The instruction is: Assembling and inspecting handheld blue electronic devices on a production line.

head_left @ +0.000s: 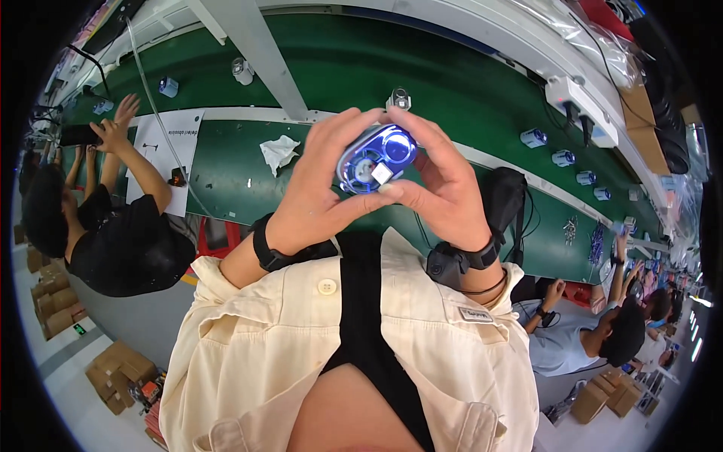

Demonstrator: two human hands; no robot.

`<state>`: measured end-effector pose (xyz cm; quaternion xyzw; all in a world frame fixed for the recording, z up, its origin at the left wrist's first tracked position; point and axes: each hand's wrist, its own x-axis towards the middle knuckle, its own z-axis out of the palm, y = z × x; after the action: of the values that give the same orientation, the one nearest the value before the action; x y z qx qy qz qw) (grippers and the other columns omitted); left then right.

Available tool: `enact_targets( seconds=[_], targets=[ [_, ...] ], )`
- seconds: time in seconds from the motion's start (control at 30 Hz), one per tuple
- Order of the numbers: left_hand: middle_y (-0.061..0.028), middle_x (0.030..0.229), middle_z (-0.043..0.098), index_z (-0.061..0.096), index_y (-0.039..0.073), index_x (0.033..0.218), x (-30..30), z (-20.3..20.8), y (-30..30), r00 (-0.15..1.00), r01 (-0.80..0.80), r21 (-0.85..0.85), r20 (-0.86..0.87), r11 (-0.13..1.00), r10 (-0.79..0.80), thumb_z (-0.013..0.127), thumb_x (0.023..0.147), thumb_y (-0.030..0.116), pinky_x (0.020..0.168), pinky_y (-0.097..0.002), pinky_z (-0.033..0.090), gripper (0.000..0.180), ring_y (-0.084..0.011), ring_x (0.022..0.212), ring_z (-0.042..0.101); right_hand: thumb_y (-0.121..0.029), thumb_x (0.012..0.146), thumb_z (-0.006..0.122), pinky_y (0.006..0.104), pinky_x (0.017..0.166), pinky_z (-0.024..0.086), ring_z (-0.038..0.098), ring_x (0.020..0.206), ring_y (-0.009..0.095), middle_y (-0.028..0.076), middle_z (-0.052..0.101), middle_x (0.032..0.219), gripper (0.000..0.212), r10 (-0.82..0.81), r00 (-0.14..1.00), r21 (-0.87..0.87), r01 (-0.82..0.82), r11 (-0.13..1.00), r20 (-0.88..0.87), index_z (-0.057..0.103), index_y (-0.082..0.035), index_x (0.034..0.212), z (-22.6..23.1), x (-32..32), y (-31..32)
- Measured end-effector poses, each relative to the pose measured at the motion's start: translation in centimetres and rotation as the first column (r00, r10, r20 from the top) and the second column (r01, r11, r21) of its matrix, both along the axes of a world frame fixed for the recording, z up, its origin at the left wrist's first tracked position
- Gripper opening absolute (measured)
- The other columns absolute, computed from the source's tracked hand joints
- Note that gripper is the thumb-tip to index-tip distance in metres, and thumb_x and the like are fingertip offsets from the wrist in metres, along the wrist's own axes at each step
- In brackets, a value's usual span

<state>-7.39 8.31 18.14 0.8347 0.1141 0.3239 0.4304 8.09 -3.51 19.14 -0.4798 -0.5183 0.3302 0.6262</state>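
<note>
Between my two hands is a glossy blue oval device (369,154), held up above the bench. Its upper face has a bright round blue part and a second round opening, with a small white square piece (382,174) at the near edge. My left hand (315,181) wraps its left side, with the thumb along the near edge. On the other side my right hand (446,175) curves round it, its thumb tip beside the white square. Both hands are closed on the device, whose underside is hidden.
A crumpled white tissue (279,154) lies left of my hands. Just beyond them stands a silver-grey unit (400,98). Several blue units (533,138) sit along the green belt (467,90). A black bag (503,197) is at right. Co-workers sit on both sides.
</note>
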Motion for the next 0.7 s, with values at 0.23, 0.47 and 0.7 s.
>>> enact_targets(
  seconds=[0.23,0.47,0.7],
  targets=[
    [-0.0164,0.142,0.041,0.032,0.006,0.144,-0.7,0.6,-1.0,0.936,0.332,-0.344,0.005,0.878,-0.352,0.081,0.072,0.022,0.107,-0.0386,0.033,0.089,-0.0299,0.129,0.043,-0.011,0.076,0.077,0.0342,0.102,0.039,0.048,0.121,0.023,0.013,0.047,0.134,0.063,0.077,0.982,-0.049,-0.069,0.996,0.173,0.051,-0.001,0.132,1.1,0.7,-1.9],
    [-0.0143,0.135,0.048,0.037,0.005,0.139,-1.6,1.8,-1.7,0.946,0.313,-0.25,-0.003,0.916,-0.324,0.085,0.065,0.025,0.099,-0.0363,0.042,0.091,-0.0275,0.118,0.053,-0.012,0.072,0.078,0.0371,0.094,0.043,0.053,0.111,0.028,0.014,0.054,0.125,0.046,0.002,0.934,0.173,-0.068,0.982,0.356,0.066,-0.003,0.116,3.2,0.0,-1.2],
    [-0.0116,0.115,0.058,0.051,0.005,0.123,-3.0,2.4,-2.0,0.966,0.224,-0.141,-0.098,0.964,-0.239,0.087,0.06,0.03,0.088,-0.0351,0.047,0.077,-0.0291,0.104,0.059,-0.015,0.068,0.078,0.035,0.076,0.044,0.054,0.091,0.027,0.011,0.063,0.099,0.029,-0.075,0.696,0.298,-0.206,0.932,0.714,0.073,-0.006,0.095,5.0,0.5,-1.1]
  ],
)
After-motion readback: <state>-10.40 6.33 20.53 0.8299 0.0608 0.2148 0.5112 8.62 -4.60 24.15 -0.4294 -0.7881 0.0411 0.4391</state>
